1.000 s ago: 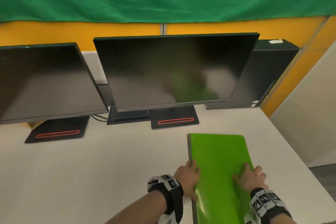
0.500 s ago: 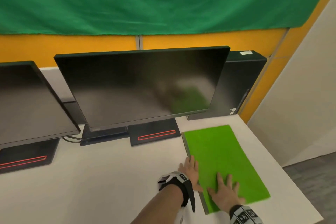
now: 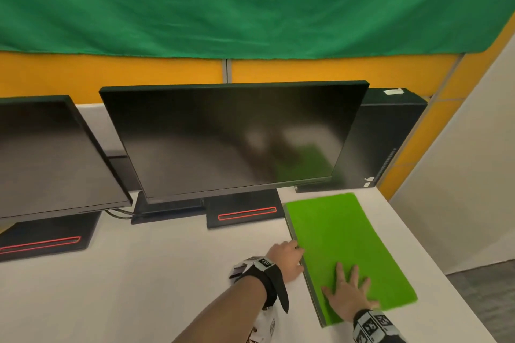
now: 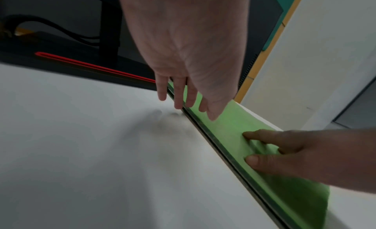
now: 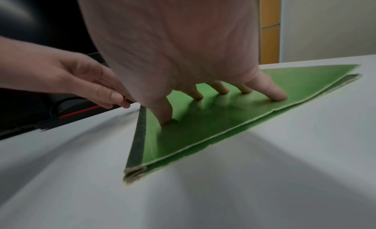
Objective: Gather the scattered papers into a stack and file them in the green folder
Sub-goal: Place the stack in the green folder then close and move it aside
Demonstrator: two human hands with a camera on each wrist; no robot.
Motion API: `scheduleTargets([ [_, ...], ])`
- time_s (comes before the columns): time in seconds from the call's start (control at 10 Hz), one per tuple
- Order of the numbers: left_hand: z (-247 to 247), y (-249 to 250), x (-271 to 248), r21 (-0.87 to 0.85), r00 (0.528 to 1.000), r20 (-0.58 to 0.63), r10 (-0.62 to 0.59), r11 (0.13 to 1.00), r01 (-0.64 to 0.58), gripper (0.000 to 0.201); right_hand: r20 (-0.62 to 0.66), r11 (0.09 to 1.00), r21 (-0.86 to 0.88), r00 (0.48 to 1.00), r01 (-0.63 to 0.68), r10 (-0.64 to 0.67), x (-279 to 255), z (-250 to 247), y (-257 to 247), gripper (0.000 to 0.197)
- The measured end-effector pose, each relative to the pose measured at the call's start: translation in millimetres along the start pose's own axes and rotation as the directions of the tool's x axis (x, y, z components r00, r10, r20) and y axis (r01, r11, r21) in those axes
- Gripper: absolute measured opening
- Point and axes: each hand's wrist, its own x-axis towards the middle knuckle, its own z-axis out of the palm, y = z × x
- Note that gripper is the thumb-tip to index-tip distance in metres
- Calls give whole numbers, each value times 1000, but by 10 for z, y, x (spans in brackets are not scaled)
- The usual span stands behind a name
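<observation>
The green folder lies closed and flat on the white desk, near its right edge, dark spine to the left. My right hand presses on its near cover with fingers spread and straight. My left hand sits at the spine, fingers extended along it. In the right wrist view the folder shows a thick layered corner. No loose papers are visible anywhere.
Two dark monitors stand on red-striped bases behind the folder. A black computer case stands at the back right. The desk's right edge runs close beside the folder. A green curtain hangs behind.
The folder has slid away from me and to the right, turning slightly clockwise. Both hands followed it, the right one staying flat on the cover. The view shifted up.
</observation>
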Motion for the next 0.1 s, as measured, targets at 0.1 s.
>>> scheduleTargets([
  [0.1,-38,-71,-141,-138,990,-133,-48,990,29,40,-37,999,-42,999,23,-25,-69,24,-43,72],
])
